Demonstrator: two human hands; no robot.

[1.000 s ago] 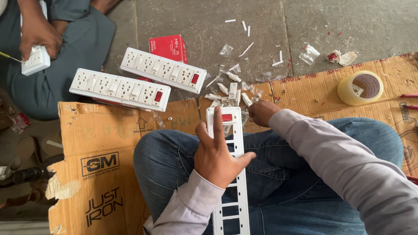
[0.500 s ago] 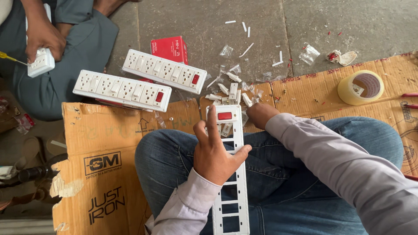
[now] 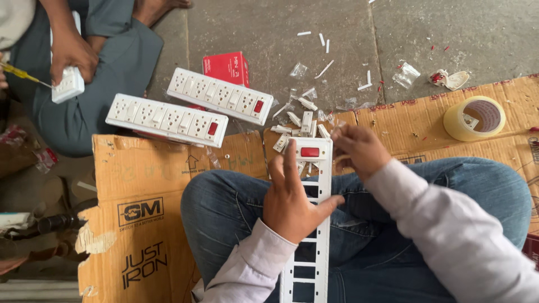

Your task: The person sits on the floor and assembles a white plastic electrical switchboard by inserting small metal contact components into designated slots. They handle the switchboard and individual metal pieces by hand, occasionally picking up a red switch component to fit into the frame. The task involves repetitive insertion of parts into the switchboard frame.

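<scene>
White power-strip cover plate [image 3: 307, 247] lies along the person's lap, over the blue jeans, with its far end reaching the cardboard sheet [image 3: 146, 168]. It has a red switch near the far end and a row of empty rectangular openings toward the near end. The left hand [image 3: 292, 199] rests on the plate, the fingers spread apart, the thumb against the right edge. The right hand [image 3: 359, 148] is just right of the plate's far end, and its fingers are bent together around a small white part; how firmly they pinch it I cannot tell. Beyond the plate, small white switch pieces [image 3: 300, 120] lie in a loose heap. Two finished power strips [image 3: 191, 109] lie at far left. A tape roll [image 3: 474, 118] sits at far right. Another person's hand [image 3: 70, 53] holds a white box at the far left corner.
</scene>
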